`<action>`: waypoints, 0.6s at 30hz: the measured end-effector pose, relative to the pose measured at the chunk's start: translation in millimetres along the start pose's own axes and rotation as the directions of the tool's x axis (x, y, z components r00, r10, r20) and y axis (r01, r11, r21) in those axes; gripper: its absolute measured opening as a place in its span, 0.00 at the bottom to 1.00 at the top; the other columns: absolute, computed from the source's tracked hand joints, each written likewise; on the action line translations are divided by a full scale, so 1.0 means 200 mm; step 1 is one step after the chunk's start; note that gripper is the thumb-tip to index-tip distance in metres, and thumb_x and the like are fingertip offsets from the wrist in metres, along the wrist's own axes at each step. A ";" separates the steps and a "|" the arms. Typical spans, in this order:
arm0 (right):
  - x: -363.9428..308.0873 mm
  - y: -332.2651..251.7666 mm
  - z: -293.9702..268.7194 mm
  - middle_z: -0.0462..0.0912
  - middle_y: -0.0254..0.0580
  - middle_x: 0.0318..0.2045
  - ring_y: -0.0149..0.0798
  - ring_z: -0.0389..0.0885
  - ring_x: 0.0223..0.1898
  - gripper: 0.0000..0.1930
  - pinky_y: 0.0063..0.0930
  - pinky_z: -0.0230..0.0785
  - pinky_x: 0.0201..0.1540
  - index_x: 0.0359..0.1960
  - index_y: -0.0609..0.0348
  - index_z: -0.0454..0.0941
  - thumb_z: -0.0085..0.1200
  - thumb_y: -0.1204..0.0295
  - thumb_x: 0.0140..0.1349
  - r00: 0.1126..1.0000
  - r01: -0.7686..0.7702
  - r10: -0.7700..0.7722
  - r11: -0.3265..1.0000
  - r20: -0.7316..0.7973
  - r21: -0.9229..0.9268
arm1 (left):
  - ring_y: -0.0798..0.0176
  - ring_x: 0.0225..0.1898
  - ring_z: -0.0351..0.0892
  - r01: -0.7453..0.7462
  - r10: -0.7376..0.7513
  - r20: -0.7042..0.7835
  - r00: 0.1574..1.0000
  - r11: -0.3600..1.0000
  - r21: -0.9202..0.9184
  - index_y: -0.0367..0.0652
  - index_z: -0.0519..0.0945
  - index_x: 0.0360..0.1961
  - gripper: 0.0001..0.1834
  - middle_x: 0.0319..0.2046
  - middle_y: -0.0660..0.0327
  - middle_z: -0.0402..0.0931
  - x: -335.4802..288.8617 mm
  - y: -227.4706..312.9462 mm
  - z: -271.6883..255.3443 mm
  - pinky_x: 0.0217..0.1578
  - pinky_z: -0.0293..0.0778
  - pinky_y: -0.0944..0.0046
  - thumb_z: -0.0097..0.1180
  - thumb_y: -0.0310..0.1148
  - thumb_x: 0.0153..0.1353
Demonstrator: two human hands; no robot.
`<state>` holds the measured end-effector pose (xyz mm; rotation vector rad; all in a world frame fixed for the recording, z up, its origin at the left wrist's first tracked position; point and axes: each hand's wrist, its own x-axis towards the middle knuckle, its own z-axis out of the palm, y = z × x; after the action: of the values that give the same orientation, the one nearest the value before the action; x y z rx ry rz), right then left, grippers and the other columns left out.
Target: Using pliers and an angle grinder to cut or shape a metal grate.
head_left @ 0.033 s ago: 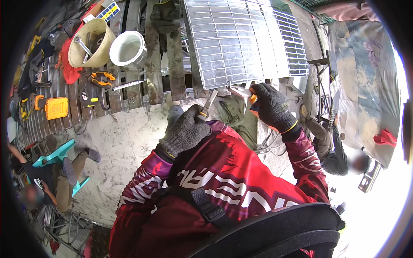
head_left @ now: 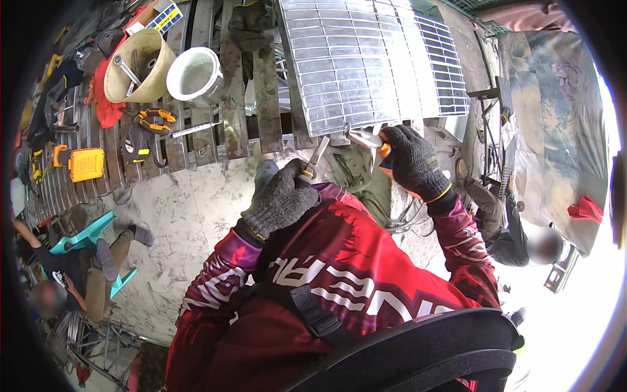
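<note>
Keeping the wrist steady seems best. The right hand (head_left: 413, 160), in a dark grey knit glove, is wrapped round silver pliers with orange handles (head_left: 366, 140) at the near edge of the silver wire grid (head_left: 349, 72); whether they pinch wire, I cannot tell. The left hand (head_left: 281, 199), gloved too, clutches a flat silver metal tool (head_left: 318, 153). One grid, two tools.

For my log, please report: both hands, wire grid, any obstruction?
Left hand holds metal-tipped tool; right hand, pliers at edge of wire grid; nothing seen between.
</note>
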<state>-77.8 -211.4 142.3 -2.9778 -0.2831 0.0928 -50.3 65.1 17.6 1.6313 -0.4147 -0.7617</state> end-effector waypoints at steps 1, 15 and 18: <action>0.00 0.01 0.01 0.79 0.48 0.42 0.55 0.79 0.46 0.16 0.46 0.71 0.46 0.49 0.57 0.75 0.57 0.76 0.57 1.000 0.000 0.000 1.000 -0.002 0.003 | 0.67 0.30 0.73 -0.049 0.050 -0.008 0.999 0.995 0.084 0.38 0.72 0.47 0.18 0.28 0.62 0.72 0.00 0.00 -0.01 0.34 0.72 0.62 0.58 0.27 0.55; -0.04 0.02 0.21 0.77 0.53 0.42 0.57 0.77 0.46 0.21 0.45 0.71 0.48 0.52 0.59 0.74 0.52 0.83 0.53 0.986 0.028 -0.009 0.993 -0.166 0.111 | 0.58 0.33 0.76 0.032 -0.025 -0.036 0.999 0.978 0.205 0.35 0.73 0.48 0.19 0.30 0.52 0.74 -0.02 0.09 -0.04 0.37 0.72 0.55 0.57 0.31 0.56; -0.06 -0.04 0.24 0.78 0.55 0.43 0.59 0.78 0.45 0.23 0.46 0.72 0.48 0.54 0.61 0.73 0.50 0.85 0.54 0.994 0.007 0.013 0.983 -0.107 0.182 | 0.54 0.33 0.75 0.075 -0.080 0.024 0.996 0.980 0.185 0.35 0.73 0.46 0.19 0.28 0.51 0.72 -0.03 0.01 -0.08 0.38 0.72 0.55 0.58 0.33 0.55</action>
<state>-94.7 -198.4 97.4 -2.7891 -0.2426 -0.0399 -44.5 80.1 22.9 1.8192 -0.4569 -0.8278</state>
